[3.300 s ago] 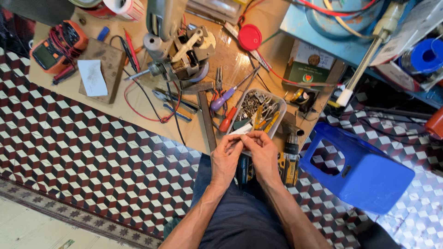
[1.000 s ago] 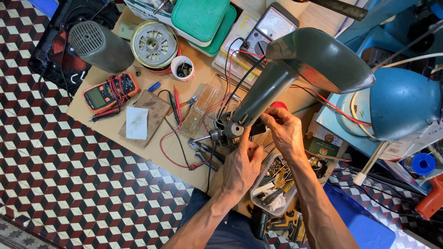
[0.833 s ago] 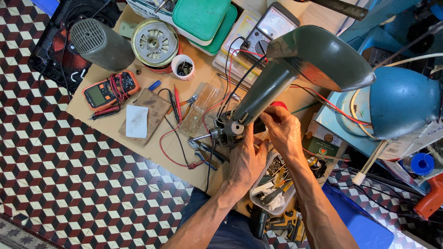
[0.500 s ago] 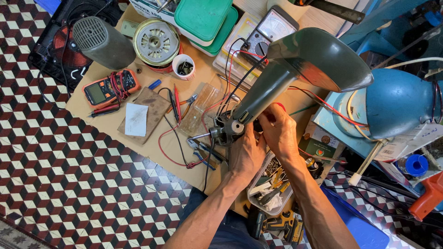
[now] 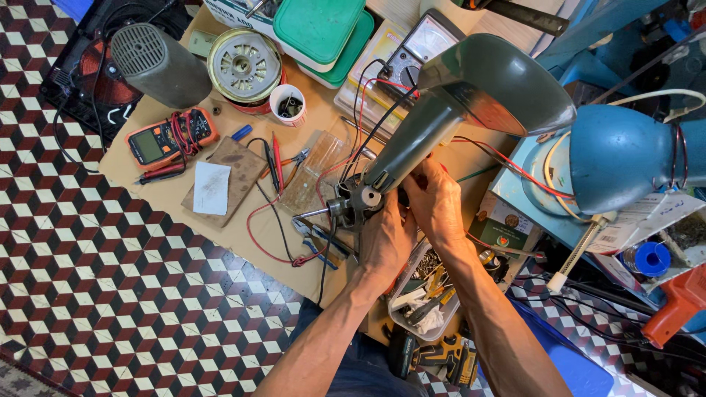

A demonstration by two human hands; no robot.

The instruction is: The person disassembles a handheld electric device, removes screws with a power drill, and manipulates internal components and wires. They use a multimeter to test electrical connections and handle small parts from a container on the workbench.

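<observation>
Both hands work at the fan motor (image 5: 351, 204) in mid-frame: left hand (image 5: 384, 242) clamped on it, right hand (image 5: 435, 200) gripping its housing (image 5: 471, 95).

1. I see a tiled floor (image 5: 110, 294), cube pattern in dark red, black and white, filling the left and bottom.
2. Patterned border strip (image 5: 29, 371) at the bottom-left corner.
3. Low tan bench (image 5: 220, 239) sits on the tiles, running diagonally and crowded.
4. Blue stool (image 5: 566, 367) at lower right, just beside the bench.
5. Blue lamp (image 5: 621, 158) on the right, white cord looped over its shade.
6. Light is even and bright; shadows are soft.
</observation>
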